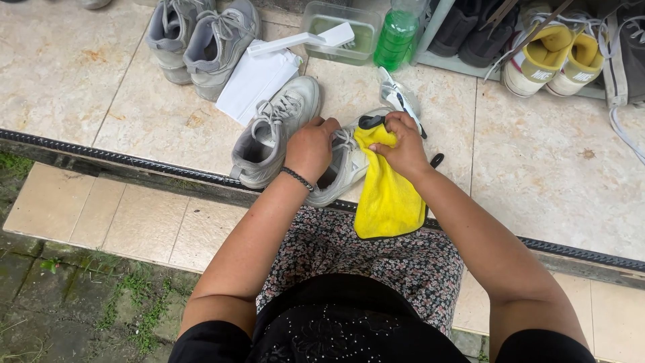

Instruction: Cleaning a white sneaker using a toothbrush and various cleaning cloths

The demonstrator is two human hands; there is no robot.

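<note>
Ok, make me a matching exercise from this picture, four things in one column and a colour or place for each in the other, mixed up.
Things:
1. cloth
2. bottle
3. brush
4. left hand

Colour or place:
A. lying across the clear plastic tub
B. yellow, held by the right hand
C. filled with green liquid
D. gripping the grey shoe that is held up

Pairs: 1-B, 2-C, 3-A, 4-D

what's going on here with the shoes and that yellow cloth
A person holds a grey sneaker with the left hand and presses a yellow cloth on it with the right hand. Its mate sits beside it on the tiles. Behind are a brush on a tub and a green bottle.
</note>
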